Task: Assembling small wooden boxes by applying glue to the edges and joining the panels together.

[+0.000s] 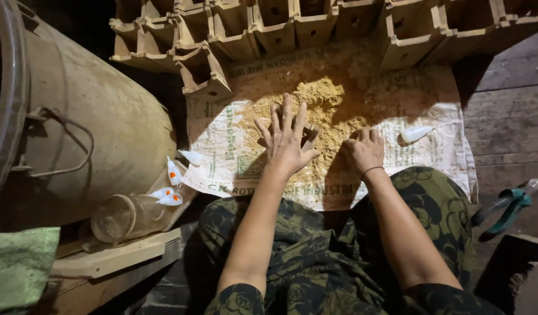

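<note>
Left hand point(285, 140) lies flat, fingers spread, gripping nothing, pressing a small box point(307, 135) into the sawdust point(315, 102) mid-sack point(222, 157). Right hand point(365, 150) is curled knuckles-down beside it; its hold is hidden. Press evenly, I'd say.

Ahead — wooden boxes point(315, 29) block.

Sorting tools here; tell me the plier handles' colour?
Teal handles on the metal pliers, head view.
</note>
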